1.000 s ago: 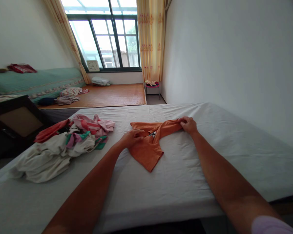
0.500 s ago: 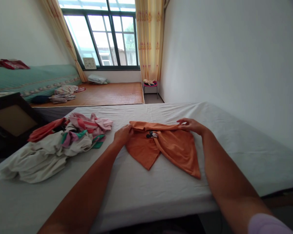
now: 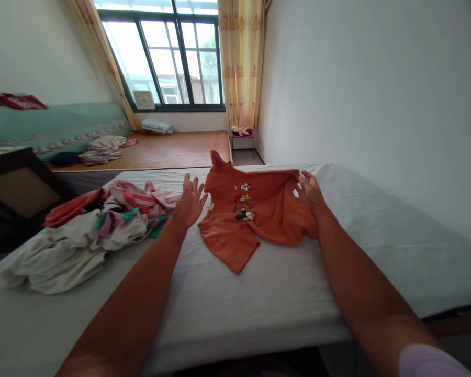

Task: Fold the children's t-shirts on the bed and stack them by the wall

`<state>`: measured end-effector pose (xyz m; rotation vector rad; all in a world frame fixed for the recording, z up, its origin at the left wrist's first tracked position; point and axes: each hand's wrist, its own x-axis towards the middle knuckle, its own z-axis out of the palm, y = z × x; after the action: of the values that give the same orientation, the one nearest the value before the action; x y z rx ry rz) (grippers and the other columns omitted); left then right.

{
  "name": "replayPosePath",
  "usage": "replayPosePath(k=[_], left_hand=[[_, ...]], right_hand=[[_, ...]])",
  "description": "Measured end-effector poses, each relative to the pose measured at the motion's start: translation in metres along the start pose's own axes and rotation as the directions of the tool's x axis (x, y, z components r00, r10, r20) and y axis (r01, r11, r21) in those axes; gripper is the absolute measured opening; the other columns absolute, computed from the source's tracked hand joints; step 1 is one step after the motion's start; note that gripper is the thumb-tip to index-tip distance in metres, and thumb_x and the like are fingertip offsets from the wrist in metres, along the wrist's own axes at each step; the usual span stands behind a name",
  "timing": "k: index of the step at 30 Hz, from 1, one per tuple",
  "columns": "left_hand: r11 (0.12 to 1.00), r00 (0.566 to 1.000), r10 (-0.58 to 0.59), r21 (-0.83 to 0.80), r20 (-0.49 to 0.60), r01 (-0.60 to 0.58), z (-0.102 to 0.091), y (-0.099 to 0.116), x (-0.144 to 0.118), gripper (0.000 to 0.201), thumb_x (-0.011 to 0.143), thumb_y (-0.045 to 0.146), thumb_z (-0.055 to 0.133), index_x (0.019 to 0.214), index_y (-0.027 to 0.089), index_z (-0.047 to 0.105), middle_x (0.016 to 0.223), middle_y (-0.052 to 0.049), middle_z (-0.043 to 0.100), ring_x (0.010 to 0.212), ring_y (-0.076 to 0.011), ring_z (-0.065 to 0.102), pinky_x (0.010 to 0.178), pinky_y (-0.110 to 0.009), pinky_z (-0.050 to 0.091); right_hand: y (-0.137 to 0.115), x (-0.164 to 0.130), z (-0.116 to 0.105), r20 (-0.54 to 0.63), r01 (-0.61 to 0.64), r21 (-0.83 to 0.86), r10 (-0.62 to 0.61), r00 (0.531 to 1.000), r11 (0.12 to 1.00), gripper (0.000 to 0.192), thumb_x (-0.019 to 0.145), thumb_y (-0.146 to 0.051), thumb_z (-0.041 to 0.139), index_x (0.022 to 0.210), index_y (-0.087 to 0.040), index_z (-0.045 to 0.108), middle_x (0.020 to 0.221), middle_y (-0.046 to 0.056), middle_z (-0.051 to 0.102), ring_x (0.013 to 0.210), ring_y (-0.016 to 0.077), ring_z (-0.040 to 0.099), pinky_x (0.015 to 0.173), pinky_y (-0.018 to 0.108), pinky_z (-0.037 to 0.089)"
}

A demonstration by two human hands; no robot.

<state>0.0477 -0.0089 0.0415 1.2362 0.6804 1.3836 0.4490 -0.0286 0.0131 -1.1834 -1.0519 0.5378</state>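
An orange shirt (image 3: 272,196) with a column of cartoon prints is partly raised over the bed in front of me. Its far left corner sticks up in the air. Below it, an orange leg-shaped piece (image 3: 231,246) lies flat; whether it is a separate pair of shorts I cannot tell. My left hand (image 3: 189,201) is open beside the left edge of the cloth, fingers spread and apart from it. At the upper right corner, the fingers of my right hand (image 3: 311,189) are bent onto the shirt, and its top edge is stretched towards them.
A heap of clothes (image 3: 82,246), white, pink, red and green, lies on the white bed sheet (image 3: 204,319) to the left. Behind stands another bed with a brown mat (image 3: 180,149). A white wall (image 3: 357,94) rises at the right.
The folded upper part of the orange cloth has swung up and away from me, exposing more prints. My left hand has let go and opened; my right hand has risen slightly.
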Motion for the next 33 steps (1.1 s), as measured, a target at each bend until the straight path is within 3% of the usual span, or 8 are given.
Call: replayPosePath(k=[5, 8, 13, 16, 23, 29, 31, 33], left_hand=[[0.770, 0.997, -0.034, 0.637, 0.073, -0.020, -0.019, -0.012, 0.000, 0.062, 0.079, 0.060, 0.056, 0.129, 0.023, 0.056, 0.132, -0.010, 0.057, 0.123, -0.0260, 0.050, 0.098, -0.038, 0.043], [0.450, 0.936, -0.256, 0.887, 0.241, -0.105, -0.028, -0.015, -0.004, 0.058, 0.079, 0.062, 0.053, 0.112, 0.017, 0.067, 0.108, -0.010, 0.068, 0.101, -0.0253, 0.062, 0.089, -0.034, 0.047], [0.001, 0.917, -0.352, 0.980, 0.186, -0.199, -0.017, -0.008, -0.015, 0.064, 0.078, 0.054, 0.056, 0.130, 0.016, 0.056, 0.100, -0.011, 0.067, 0.091, -0.0249, 0.063, 0.086, -0.033, 0.046], [0.037, 0.880, -0.411, 0.969, 0.238, -0.245, -0.006, -0.006, -0.018, 0.066, 0.076, 0.047, 0.059, 0.135, 0.017, 0.052, 0.094, -0.009, 0.068, 0.086, -0.0230, 0.062, 0.080, -0.030, 0.046], [0.449, 0.738, -0.513, 0.870, 0.438, -0.204, -0.032, 0.013, -0.009, 0.043, 0.070, 0.034, 0.059, 0.109, 0.017, 0.069, 0.089, -0.003, 0.066, 0.075, -0.0159, 0.057, 0.065, -0.023, 0.045], [0.475, 0.588, -0.738, 0.874, 0.331, 0.105, -0.073, 0.050, -0.015, 0.048, 0.067, 0.054, 0.068, 0.099, 0.018, 0.072, 0.071, 0.000, 0.059, 0.061, -0.0112, 0.050, 0.051, -0.017, 0.040], [0.450, 0.550, -0.779, 0.879, 0.302, 0.155, -0.074, 0.052, -0.017, 0.053, 0.065, 0.059, 0.069, 0.102, 0.021, 0.072, 0.080, -0.002, 0.063, 0.068, -0.0137, 0.054, 0.054, -0.018, 0.044], [0.427, 0.591, -0.767, 0.887, 0.252, 0.176, -0.071, 0.049, -0.016, 0.058, 0.064, 0.062, 0.069, 0.105, 0.022, 0.072, 0.087, -0.003, 0.065, 0.075, -0.0164, 0.056, 0.057, -0.019, 0.046]], right_hand=[[0.011, 0.002, -0.005, 0.039, 0.172, -0.479, -0.175, 0.984, 0.861, 0.073, 0.079, -0.048, 0.059, 0.139, -0.015, 0.036, 0.148, 0.017, 0.036, 0.134, 0.0284, 0.038, 0.108, 0.044, 0.035], [0.015, 0.000, -0.017, 0.068, 0.071, -0.704, -0.033, 0.997, 0.707, 0.053, 0.085, -0.047, 0.051, 0.125, -0.012, 0.054, 0.129, 0.018, 0.056, 0.123, 0.0285, 0.050, 0.105, 0.043, 0.037], [0.008, -0.005, -0.030, 0.067, -0.087, -0.874, 0.296, 0.953, 0.479, 0.070, 0.080, -0.063, 0.054, 0.129, -0.012, 0.053, 0.121, 0.018, 0.062, 0.110, 0.0301, 0.059, 0.094, 0.040, 0.045], [0.000, -0.012, -0.027, 0.155, -0.092, -0.841, 0.400, 0.904, 0.533, 0.074, 0.078, -0.063, 0.059, 0.129, -0.011, 0.053, 0.113, 0.016, 0.065, 0.097, 0.0259, 0.064, 0.084, 0.034, 0.049], [-0.018, -0.023, -0.029, 0.433, -0.153, -0.572, 0.455, 0.778, 0.806, 0.063, 0.067, -0.024, 0.073, 0.127, -0.017, 0.054, 0.116, 0.011, 0.062, 0.087, 0.0162, 0.063, 0.067, 0.022, 0.052], [-0.032, -0.018, -0.049, 0.569, -0.248, -0.618, 0.642, 0.514, 0.746, 0.046, 0.063, -0.036, 0.078, 0.104, -0.018, 0.066, 0.079, 0.001, 0.066, 0.049, 0.0054, 0.047, 0.039, 0.016, 0.028], [-0.032, -0.016, -0.048, 0.517, -0.234, -0.671, 0.671, 0.532, 0.703, 0.042, 0.064, -0.044, 0.077, 0.095, -0.017, 0.066, 0.077, 0.002, 0.065, 0.046, 0.0051, 0.047, 0.038, 0.017, 0.025], [-0.029, -0.015, -0.041, 0.414, -0.211, -0.747, 0.690, 0.594, 0.630, 0.041, 0.071, -0.053, 0.071, 0.089, -0.016, 0.064, 0.081, 0.005, 0.067, 0.048, 0.0068, 0.052, 0.040, 0.018, 0.029]])
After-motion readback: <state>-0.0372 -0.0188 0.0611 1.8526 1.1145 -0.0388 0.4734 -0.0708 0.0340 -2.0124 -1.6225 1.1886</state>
